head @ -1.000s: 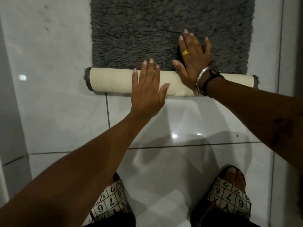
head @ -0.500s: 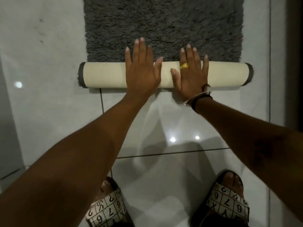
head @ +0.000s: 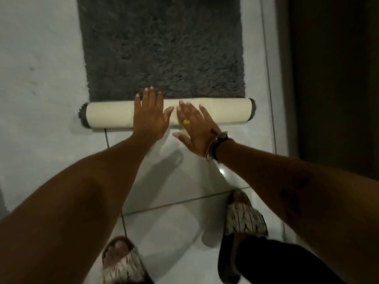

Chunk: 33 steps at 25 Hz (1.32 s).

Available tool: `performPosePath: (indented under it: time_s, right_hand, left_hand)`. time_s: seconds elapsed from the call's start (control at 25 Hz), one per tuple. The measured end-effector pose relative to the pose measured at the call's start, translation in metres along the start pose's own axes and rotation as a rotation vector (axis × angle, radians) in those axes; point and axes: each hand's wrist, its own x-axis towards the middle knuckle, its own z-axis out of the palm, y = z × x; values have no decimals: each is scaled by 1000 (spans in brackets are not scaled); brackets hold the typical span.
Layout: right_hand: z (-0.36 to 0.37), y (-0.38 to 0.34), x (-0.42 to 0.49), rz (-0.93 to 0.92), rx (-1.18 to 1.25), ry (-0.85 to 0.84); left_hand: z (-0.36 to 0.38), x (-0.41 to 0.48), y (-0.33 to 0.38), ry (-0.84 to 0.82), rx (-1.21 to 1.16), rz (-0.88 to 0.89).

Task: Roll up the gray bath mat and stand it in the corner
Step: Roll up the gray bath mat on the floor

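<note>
Left hand [head: 149, 117]: spread, palm flat on the roll, likely to push it forward
Right hand [head: 195, 128]: spread, fingers on the roll, heel over the tile [head: 51, 140]
Bath mat [head: 162, 48]: centre frame; cream backing rolled outward, gray pile unrolled toward the top
Progress: mostly unrolled; corner not identifiable

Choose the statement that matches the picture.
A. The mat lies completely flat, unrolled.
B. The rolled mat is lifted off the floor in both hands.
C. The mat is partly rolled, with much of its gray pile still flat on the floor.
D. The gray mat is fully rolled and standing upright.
C: the cream-backed roll lies on the tiled floor under the left hand and right hand, with the gray pile spread flat beyond it.
</note>
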Motion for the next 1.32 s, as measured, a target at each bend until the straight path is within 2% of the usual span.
performPosePath:
  time_s: [0.2, 0.32, 0.44, 0.64, 0.72, 0.84, 1.0, 1.12, 1.2, 1.32]
  right_hand:
    - [34, 22, 47, 187, 81, 106]
    - [5, 35, 94, 175, 89, 108]
    - [-30, 63, 130, 155, 70, 29]
    - [-54, 79, 180, 223, 52, -27]
    - [-57, 79, 174, 240, 123, 63]
    - [-58, 56, 137, 164, 167, 172]
    - [-28, 25, 96, 161, 173, 197]
    - [-14, 28, 117, 202, 91, 188]
    - [-21, 43, 148, 207, 69, 224]
    - [-53, 67, 206, 221, 72, 263]
  left_hand:
    - [-12, 47, -12, 35, 26, -84]
    - [-31, 65, -2, 24, -4, -202]
    - [-43, 58, 13, -16, -59, -184]
    - [-35, 61, 15, -71, -117, -268]
    - [-28, 77, 10, -64, -68, -259]
    - [-30, 110, -3, 27, -90, -216]
    - [-40, 143, -16, 116, -192, -229]
    - [-45, 156, -22, 180, -191, -233]
    - [-60, 174, -19, 287, -209, -240]
    - [-81, 187, -16, 447, -193, -143]
